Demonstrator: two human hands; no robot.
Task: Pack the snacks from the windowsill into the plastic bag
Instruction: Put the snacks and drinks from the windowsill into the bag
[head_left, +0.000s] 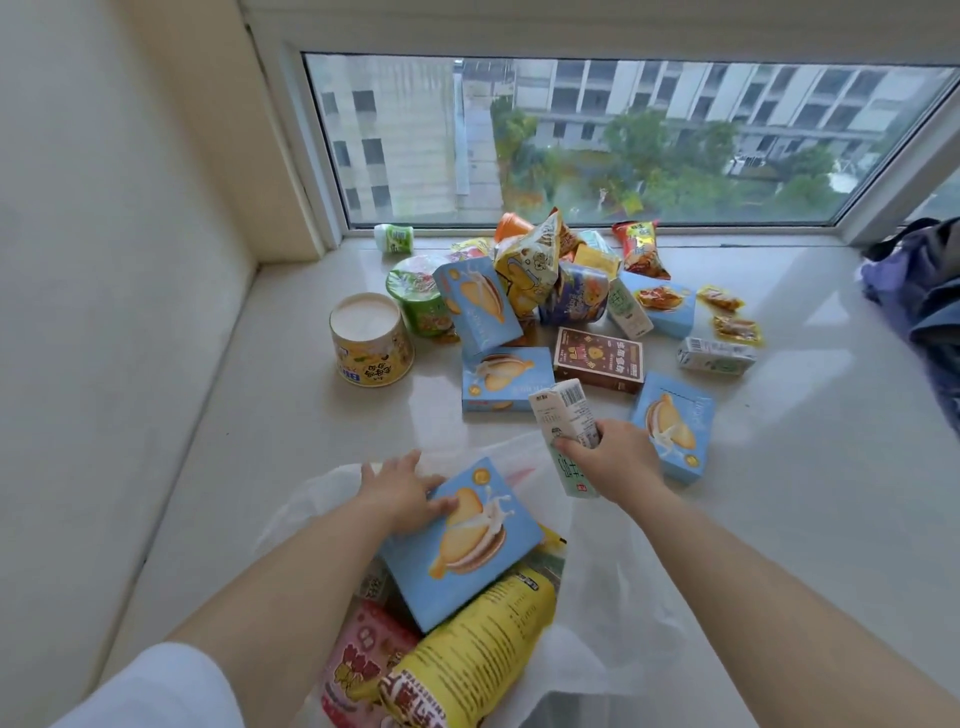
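Gripping a drink carton (563, 421), the right hand (613, 460) hovered above the plastic bag (613, 613) on the near windowsill (291, 426); the left hand (400, 493) pressed a blue biscuit box (462, 545) inside.

Five light-blue biscuit boxes (460, 540): four on the windowsill (260, 415), one on the plastic bag (613, 597). One brown box (598, 359). Three small drink cartons (716, 355), one gripped in the right hand (613, 457). Two round tubs, a yellow one (370, 345) and a green one (420, 301). Two small orange snack sachets (736, 328). One red packet (639, 249). One little green-and-white pot (395, 238). The heap behind holds more bags than I can count.
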